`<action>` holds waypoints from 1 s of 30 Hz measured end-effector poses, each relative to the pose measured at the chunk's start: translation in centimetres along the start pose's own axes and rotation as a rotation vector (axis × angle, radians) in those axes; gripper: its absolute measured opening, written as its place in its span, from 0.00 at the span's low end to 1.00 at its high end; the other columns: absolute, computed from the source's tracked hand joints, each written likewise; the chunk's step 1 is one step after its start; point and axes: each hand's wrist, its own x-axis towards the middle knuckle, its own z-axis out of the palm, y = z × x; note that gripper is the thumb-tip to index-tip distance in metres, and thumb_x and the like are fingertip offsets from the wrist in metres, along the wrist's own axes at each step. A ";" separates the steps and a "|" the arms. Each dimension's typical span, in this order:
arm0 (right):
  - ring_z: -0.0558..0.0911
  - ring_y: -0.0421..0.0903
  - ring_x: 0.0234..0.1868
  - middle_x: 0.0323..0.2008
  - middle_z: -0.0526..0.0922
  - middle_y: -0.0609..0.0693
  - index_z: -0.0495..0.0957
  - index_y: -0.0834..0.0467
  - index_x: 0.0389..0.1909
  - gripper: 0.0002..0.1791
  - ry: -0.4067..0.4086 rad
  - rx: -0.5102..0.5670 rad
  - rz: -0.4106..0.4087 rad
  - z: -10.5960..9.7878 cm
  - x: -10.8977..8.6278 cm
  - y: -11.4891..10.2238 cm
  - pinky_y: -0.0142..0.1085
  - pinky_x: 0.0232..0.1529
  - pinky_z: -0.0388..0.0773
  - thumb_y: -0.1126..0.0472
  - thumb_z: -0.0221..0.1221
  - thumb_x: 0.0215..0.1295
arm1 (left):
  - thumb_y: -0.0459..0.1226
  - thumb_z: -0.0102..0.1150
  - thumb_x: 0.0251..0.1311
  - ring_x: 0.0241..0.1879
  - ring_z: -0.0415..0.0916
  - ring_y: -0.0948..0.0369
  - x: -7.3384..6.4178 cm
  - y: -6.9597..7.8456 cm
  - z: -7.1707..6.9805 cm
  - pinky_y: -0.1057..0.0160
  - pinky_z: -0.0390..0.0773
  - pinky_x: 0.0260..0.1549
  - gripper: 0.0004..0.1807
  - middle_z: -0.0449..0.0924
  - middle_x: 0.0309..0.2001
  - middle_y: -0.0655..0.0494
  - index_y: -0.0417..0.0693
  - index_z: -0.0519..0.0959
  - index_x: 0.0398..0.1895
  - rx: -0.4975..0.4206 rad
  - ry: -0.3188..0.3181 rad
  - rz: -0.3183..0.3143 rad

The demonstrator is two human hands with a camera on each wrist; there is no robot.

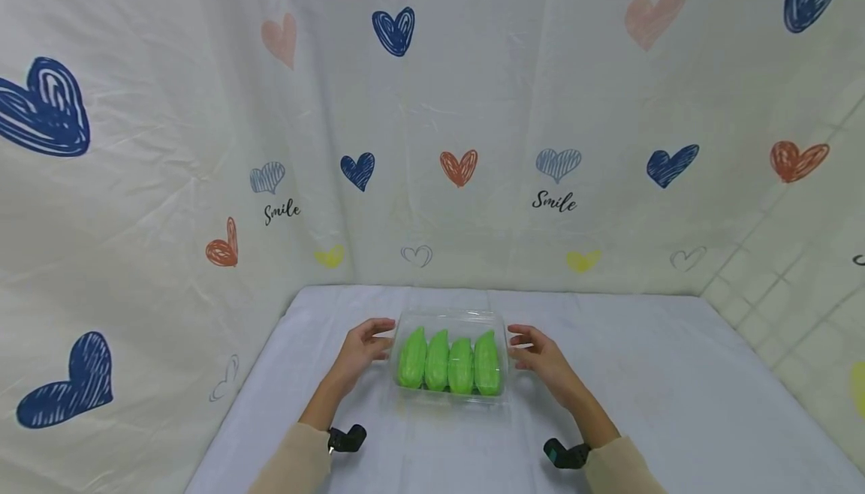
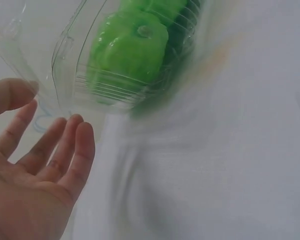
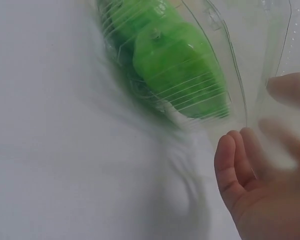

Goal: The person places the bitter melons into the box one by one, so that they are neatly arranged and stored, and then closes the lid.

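A clear plastic clamshell box (image 1: 449, 398) lies at the middle of the white-covered table. Inside it several bright green, ribbed vegetable-like pieces (image 1: 462, 365) stand side by side, each tapering towards the far side. My left hand (image 1: 361, 350) is at the box's left side, its fingers loosely bent and spread. On the right side my right hand (image 1: 543, 359) mirrors it, fingertips close to the plastic. Both wrist views show a thin clear flap, apparently the lid (image 3: 276, 47), near the thumb. Whether either thumb or fingertips touch the plastic I cannot tell. Neither hand grips anything visible.
A white cloth (image 1: 676, 404) covers the table. Behind and beside it hangs a pale curtain (image 1: 493, 103) printed with hearts and "Smile". Small black devices (image 1: 348, 438) sit on both wrists, below beige sleeves.
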 end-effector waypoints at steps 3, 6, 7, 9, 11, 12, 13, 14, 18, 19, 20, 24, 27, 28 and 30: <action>0.78 0.47 0.51 0.59 0.73 0.60 0.67 0.57 0.71 0.30 -0.001 0.005 0.006 0.0 -0.4 0.3 0.35 0.47 0.81 0.59 0.62 0.71 | 0.31 0.62 0.67 0.56 0.82 0.48 -0.4 -0.2 0.0 0.58 0.84 0.43 0.20 0.79 0.63 0.42 0.42 0.78 0.62 0.027 0.003 0.008; 0.78 0.47 0.49 0.58 0.74 0.61 0.66 0.58 0.72 0.32 0.002 0.016 0.012 0.0 -0.9 0.7 0.35 0.45 0.81 0.60 0.63 0.69 | 0.31 0.63 0.66 0.54 0.82 0.51 -1.0 -0.2 0.0 0.59 0.84 0.42 0.21 0.79 0.63 0.42 0.42 0.78 0.62 0.049 0.000 0.014; 0.78 0.46 0.49 0.58 0.74 0.61 0.65 0.59 0.72 0.33 -0.006 0.012 0.007 0.1 -1.1 0.8 0.36 0.45 0.81 0.60 0.63 0.69 | 0.31 0.63 0.66 0.53 0.83 0.51 -1.3 -0.3 0.0 0.59 0.84 0.41 0.21 0.79 0.63 0.42 0.42 0.78 0.62 0.058 -0.002 0.020; 0.79 0.46 0.48 0.58 0.74 0.62 0.63 0.60 0.73 0.34 -0.012 0.008 0.008 0.2 -1.5 1.0 0.36 0.44 0.80 0.60 0.63 0.69 | 0.32 0.63 0.66 0.52 0.83 0.53 -1.7 -0.4 0.0 0.60 0.84 0.41 0.21 0.79 0.63 0.42 0.43 0.78 0.62 0.067 -0.004 0.018; 0.79 0.46 0.47 0.57 0.74 0.64 0.61 0.61 0.73 0.36 -0.022 0.005 0.006 0.3 -2.0 1.1 0.36 0.43 0.80 0.61 0.64 0.68 | 0.32 0.63 0.65 0.50 0.83 0.54 -2.2 -0.5 -0.1 0.60 0.83 0.40 0.21 0.79 0.63 0.43 0.45 0.79 0.61 0.073 -0.004 0.013; 0.80 0.46 0.47 0.57 0.75 0.64 0.60 0.61 0.74 0.37 -0.025 0.002 0.006 0.4 -2.2 1.2 0.36 0.42 0.80 0.61 0.64 0.68 | 0.32 0.63 0.65 0.50 0.83 0.55 -2.5 -0.6 -0.1 0.60 0.83 0.40 0.21 0.79 0.62 0.44 0.45 0.79 0.61 0.077 -0.004 0.009; 0.80 0.46 0.47 0.57 0.75 0.64 0.59 0.62 0.74 0.37 -0.033 -0.001 0.003 0.4 -2.5 1.2 0.36 0.42 0.79 0.61 0.64 0.68 | 0.32 0.63 0.66 0.49 0.82 0.56 -2.7 -0.7 -0.2 0.61 0.83 0.40 0.21 0.79 0.62 0.44 0.46 0.78 0.62 0.083 -0.008 0.009; 0.80 0.46 0.46 0.57 0.75 0.64 0.58 0.62 0.74 0.38 -0.037 0.001 0.005 0.5 -2.7 1.2 0.36 0.42 0.79 0.61 0.65 0.68 | 0.32 0.63 0.66 0.49 0.82 0.57 -3.0 -0.7 -0.2 0.61 0.83 0.40 0.21 0.79 0.62 0.45 0.47 0.78 0.62 0.084 -0.010 0.000; 0.80 0.43 0.42 0.56 0.75 0.66 0.55 0.64 0.75 0.40 -0.082 0.023 -0.013 0.4 -3.6 1.4 0.35 0.40 0.79 0.62 0.64 0.68 | 0.33 0.63 0.66 0.48 0.83 0.55 -4.0 -0.9 -0.3 0.61 0.83 0.39 0.23 0.80 0.61 0.43 0.45 0.76 0.65 0.091 -0.037 -0.006; 0.80 0.42 0.42 0.56 0.75 0.66 0.54 0.65 0.75 0.40 -0.102 0.027 -0.024 0.4 -3.8 1.5 0.35 0.41 0.80 0.62 0.63 0.69 | 0.34 0.63 0.67 0.48 0.83 0.55 -4.3 -0.9 -0.3 0.61 0.83 0.39 0.24 0.80 0.60 0.41 0.44 0.75 0.65 0.090 -0.049 -0.007; 0.80 0.42 0.42 0.56 0.75 0.66 0.54 0.66 0.75 0.39 -0.116 0.034 -0.029 0.4 -4.0 1.5 0.35 0.40 0.80 0.62 0.63 0.69 | 0.34 0.63 0.67 0.48 0.83 0.54 -4.5 -0.9 -0.3 0.60 0.83 0.39 0.24 0.80 0.59 0.40 0.43 0.74 0.66 0.090 -0.058 -0.012; 0.81 0.43 0.42 0.53 0.76 0.64 0.55 0.68 0.73 0.38 -0.173 0.034 -0.045 0.2 -4.7 1.8 0.35 0.41 0.81 0.62 0.62 0.69 | 0.37 0.62 0.68 0.46 0.84 0.53 -5.1 -1.0 -0.3 0.59 0.83 0.38 0.27 0.81 0.55 0.36 0.38 0.70 0.68 0.091 -0.091 -0.034; 0.82 0.45 0.40 0.49 0.77 0.61 0.58 0.70 0.70 0.35 -0.210 0.009 -0.045 0.2 -5.1 1.9 0.36 0.40 0.81 0.61 0.61 0.69 | 0.39 0.61 0.69 0.42 0.84 0.55 -5.7 -1.1 -0.4 0.59 0.82 0.37 0.27 0.83 0.51 0.37 0.38 0.70 0.68 0.108 -0.104 -0.058; 0.82 0.45 0.40 0.48 0.77 0.59 0.60 0.70 0.69 0.34 -0.214 -0.002 -0.039 0.2 -5.3 1.9 0.36 0.40 0.81 0.60 0.61 0.69 | 0.40 0.61 0.70 0.41 0.84 0.55 -6.0 -1.0 -0.4 0.60 0.82 0.35 0.26 0.84 0.49 0.37 0.38 0.71 0.67 0.115 -0.105 -0.066; 0.82 0.45 0.39 0.46 0.78 0.58 0.62 0.71 0.66 0.31 -0.233 -0.011 -0.046 0.3 -5.5 1.9 0.36 0.40 0.81 0.59 0.60 0.71 | 0.40 0.59 0.70 0.38 0.84 0.56 -6.4 -0.9 -0.4 0.60 0.80 0.31 0.23 0.85 0.45 0.40 0.37 0.73 0.64 0.130 -0.105 -0.083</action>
